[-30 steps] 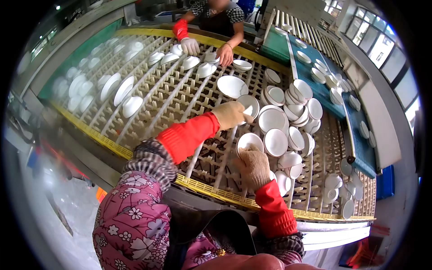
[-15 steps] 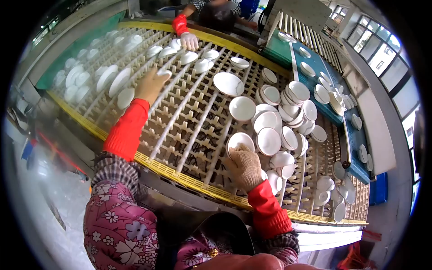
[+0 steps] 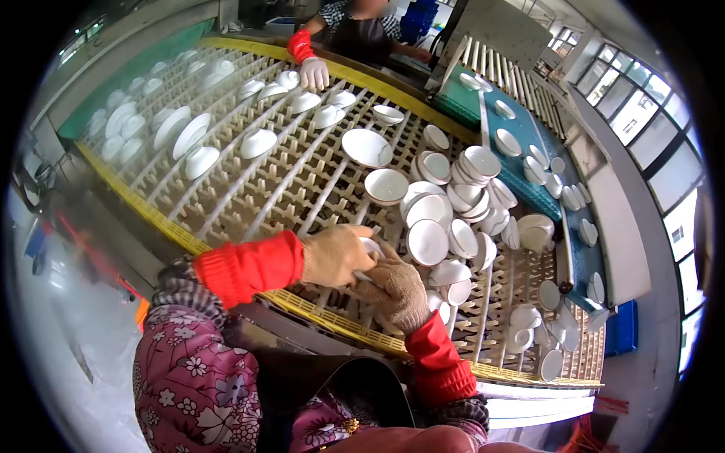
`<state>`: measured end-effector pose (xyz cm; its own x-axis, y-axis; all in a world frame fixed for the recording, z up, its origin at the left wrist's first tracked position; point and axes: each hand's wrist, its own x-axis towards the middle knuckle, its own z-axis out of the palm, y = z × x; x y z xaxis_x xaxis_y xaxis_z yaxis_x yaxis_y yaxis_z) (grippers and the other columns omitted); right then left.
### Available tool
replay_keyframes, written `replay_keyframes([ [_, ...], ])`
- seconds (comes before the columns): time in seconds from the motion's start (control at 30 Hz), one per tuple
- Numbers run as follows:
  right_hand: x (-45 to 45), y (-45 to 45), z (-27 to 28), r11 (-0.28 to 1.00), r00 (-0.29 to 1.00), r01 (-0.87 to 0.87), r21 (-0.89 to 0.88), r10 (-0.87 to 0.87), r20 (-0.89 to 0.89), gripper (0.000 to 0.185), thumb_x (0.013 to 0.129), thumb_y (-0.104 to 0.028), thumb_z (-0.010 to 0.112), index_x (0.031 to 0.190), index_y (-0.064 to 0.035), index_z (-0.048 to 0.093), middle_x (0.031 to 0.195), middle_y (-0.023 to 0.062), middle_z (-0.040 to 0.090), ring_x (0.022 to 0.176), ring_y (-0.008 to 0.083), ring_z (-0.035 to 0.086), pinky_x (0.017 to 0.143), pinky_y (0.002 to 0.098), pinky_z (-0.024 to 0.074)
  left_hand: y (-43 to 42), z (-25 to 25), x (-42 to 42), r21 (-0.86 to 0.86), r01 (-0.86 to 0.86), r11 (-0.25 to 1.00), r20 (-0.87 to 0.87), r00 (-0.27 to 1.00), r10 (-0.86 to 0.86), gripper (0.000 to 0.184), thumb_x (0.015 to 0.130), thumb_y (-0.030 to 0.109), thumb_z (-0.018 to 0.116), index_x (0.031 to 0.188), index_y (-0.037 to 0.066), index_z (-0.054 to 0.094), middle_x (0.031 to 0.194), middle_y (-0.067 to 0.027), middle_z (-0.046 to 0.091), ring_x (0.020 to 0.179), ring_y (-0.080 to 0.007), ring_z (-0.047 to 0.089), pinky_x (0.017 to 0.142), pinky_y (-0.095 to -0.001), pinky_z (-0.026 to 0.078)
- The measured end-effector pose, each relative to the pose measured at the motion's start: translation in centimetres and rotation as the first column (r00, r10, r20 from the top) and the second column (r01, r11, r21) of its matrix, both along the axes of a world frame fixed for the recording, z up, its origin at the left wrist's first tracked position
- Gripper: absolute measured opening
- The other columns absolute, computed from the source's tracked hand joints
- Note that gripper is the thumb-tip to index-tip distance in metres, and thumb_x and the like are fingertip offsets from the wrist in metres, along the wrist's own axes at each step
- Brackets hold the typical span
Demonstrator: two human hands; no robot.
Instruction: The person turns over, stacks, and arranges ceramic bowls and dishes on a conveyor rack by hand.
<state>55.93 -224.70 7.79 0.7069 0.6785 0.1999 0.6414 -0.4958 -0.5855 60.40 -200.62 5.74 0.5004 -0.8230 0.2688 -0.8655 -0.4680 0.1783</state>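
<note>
My gloved left hand (image 3: 337, 255) and my gloved right hand (image 3: 398, 290) meet over the near part of the pegged conveyor (image 3: 279, 208). Both close around one white bowl (image 3: 370, 248), and most of it is hidden by the gloves. To the right of my hands lies a heap of white bowls (image 3: 427, 242), stacked and tipped against each other. Beyond them a larger white bowl (image 3: 367, 148) rests on the pegs. Farther left, a bowl (image 3: 258, 143) sits upside down among rows of other overturned white ware.
A co-worker's gloved hand (image 3: 314, 74) is at the far yellow edge (image 3: 377, 85). On the right, a blue-green belt (image 3: 521, 177) carries several bowls beside a metal side wall. Mist hangs near the green flap (image 3: 69, 134) at left. A blue crate (image 3: 622, 328) stands at lower right.
My left hand has come back from the far left to meet my right hand, leaving an overturned bowl on the pegs there. My right hand has drawn slightly nearer with a bowl.
</note>
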Motion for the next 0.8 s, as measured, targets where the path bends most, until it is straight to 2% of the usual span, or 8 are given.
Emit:
replay_keyframes([
  [0.03,0.1,-0.3,-0.3,0.993,0.975,0.020,0.112,-0.044,0.217,0.033,0.093,-0.014,0.085,0.124,-0.0039,0.084,0.111,0.0204,0.083,0.117,0.0439,0.080,0.121,0.0523,0.0573,0.6,0.6,0.0,0.051,-0.111,0.992,-0.191,0.974,0.119,0.036,0.087,0.035,0.093,0.114,0.012,0.086,0.118,-0.0112,0.080,0.119,-0.0341,0.073,0.099,-0.0438,0.065],
  [0.1,0.1,-1.1,1.1,0.967,0.975,0.162,0.197,-0.188,0.120,0.040,0.092,-0.011,0.083,0.132,-0.0038,0.082,0.114,0.0207,0.084,0.121,0.0434,0.080,0.130,0.0517,0.0512,4.8,-0.8,1.5,-0.054,0.044,0.998,0.030,0.999,-0.043,0.044,0.088,0.030,0.093,0.130,0.019,0.085,0.132,-0.0110,0.081,0.123,-0.0370,0.075,0.105,-0.0427,0.065],
  [0.13,0.3,-2.3,0.5,0.950,0.942,0.310,0.028,-0.311,0.125,0.037,0.093,-0.008,0.081,0.129,-0.0025,0.082,0.119,0.0200,0.085,0.119,0.0411,0.081,0.128,0.0516,0.0529,7.6,-0.3,2.4,0.010,-0.033,0.999,0.051,0.998,0.033,0.048,0.088,0.030,0.094,0.134,0.023,0.085,0.137,-0.0103,0.080,0.123,-0.0365,0.076,0.107,-0.0429,0.065],
  [0.27,1.3,-6.3,-2.4,0.936,0.920,0.322,0.142,-0.344,0.185,0.028,0.099,-0.006,0.076,0.125,0.0004,0.080,0.104,0.0187,0.082,0.099,0.0414,0.080,0.115,0.0564,0.0560,19.2,4.2,1.3,-0.087,-0.607,0.790,-0.061,0.795,0.604,0.061,0.085,0.030,0.097,0.143,0.024,0.080,0.132,-0.0096,0.082,0.122,-0.0295,0.079,0.104,-0.0431,0.064],
  [0.4,1.2,-5.4,-1.8,0.933,0.907,0.359,0.005,-0.351,0.233,0.026,0.098,-0.012,0.076,0.121,0.0003,0.079,0.101,0.0218,0.078,0.097,0.0459,0.077,0.114,0.0560,0.0570,29.4,1.4,0.0,-0.181,-0.982,0.064,-0.552,0.155,0.819,0.075,0.105,0.058,0.071,0.150,-0.003,0.072,0.133,-0.0280,0.079,0.126,-0.0419,0.076,0.113,-0.0492,0.056],
  [0.47,1.1,-5.1,-1.6,0.931,0.904,0.365,-0.026,-0.348,0.247,0.026,0.098,-0.014,0.077,0.120,-0.0002,0.079,0.101,0.0234,0.077,0.097,0.0478,0.075,0.113,0.0557,0.0572,33.1,-3.2,1.1,0.005,-0.998,0.066,-0.188,0.064,0.980,0.078,0.102,0.059,0.074,0.151,-0.002,0.072,0.139,-0.0293,0.078,0.130,-0.0441,0.074,0.117,-0.0505,0.053],
  [0.57,0.9,-5.3,-1.5,0.938,0.916,0.341,0.063,-0.347,0.200,0.027,0.097,-0.015,0.076,0.120,-0.0015,0.079,0.100,0.0242,0.075,0.098,0.0484,0.073,0.109,0.0552,0.0582,23.0,2.5,-0.6,-0.007,-0.999,0.053,-0.046,0.054,0.997,0.075,0.099,0.052,0.084,0.150,-0.002,0.071,0.148,-0.0275,0.075,0.137,-0.0435,0.072,0.122,-0.0513,0.051],
  [0.8,1.7,-6.8,-3.0,0.899,0.801,0.429,0.088,-0.424,0.422,0.043,0.087,-0.020,0.087,0.123,0.0005,0.077,0.117,0.0225,0.079,0.112,0.0467,0.074,0.111,0.0547,0.0561,3.8,0.9,0.6,-0.056,-0.557,0.829,0.252,0.796,0.551,0.089,0.091,0.062,0.090,0.150,0.000,0.067,0.139,-0.0143,0.073,0.131,-0.0288,0.067,0.123,-0.0450,0.046],
])
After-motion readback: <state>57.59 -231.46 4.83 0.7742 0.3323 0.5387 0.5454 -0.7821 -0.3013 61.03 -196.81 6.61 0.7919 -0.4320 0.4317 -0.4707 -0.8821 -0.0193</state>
